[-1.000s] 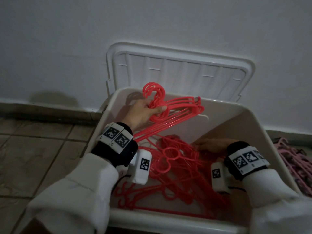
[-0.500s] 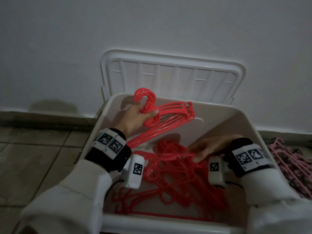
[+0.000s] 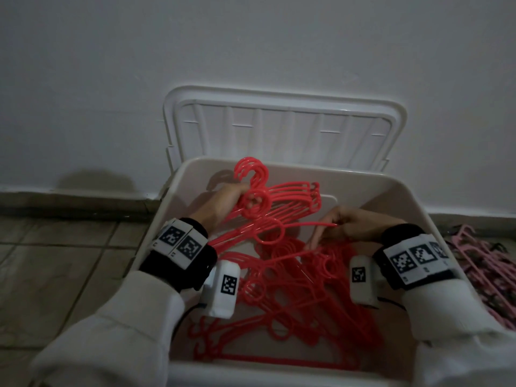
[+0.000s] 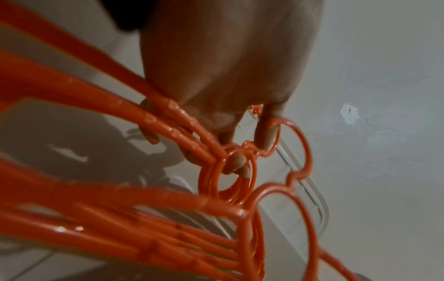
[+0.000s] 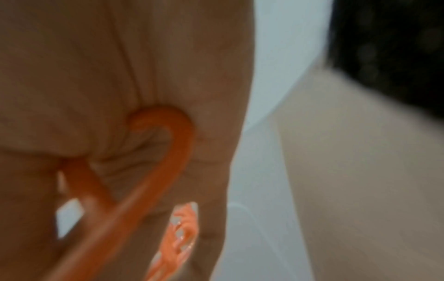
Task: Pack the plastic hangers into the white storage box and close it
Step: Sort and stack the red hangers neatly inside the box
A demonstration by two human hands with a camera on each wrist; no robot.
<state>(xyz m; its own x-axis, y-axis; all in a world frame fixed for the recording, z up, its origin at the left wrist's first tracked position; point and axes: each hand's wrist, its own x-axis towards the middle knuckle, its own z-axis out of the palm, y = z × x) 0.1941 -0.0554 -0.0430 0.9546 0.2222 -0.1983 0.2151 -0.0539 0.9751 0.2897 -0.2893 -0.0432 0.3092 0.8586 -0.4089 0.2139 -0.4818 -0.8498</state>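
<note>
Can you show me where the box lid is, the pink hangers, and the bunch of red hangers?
box lid [image 3: 279,135], head view, ribbed inner face.
pink hangers [image 3: 485,263], head view, middle of pile.
bunch of red hangers [image 3: 290,195], head view, stacked arms.

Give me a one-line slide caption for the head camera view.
Left hand grips a bunch of red hangers over the open white storage box while the right hand lifts one more.

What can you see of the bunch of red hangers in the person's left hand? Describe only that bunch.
The bunch of red hangers is glossy red plastic, several stacked alike, with hooks up and round rings below the hooks. It is held tilted above the loose hangers in the white storage box, near its far wall. The left hand grips it at the neck, with fingers poking through the rings.
</note>
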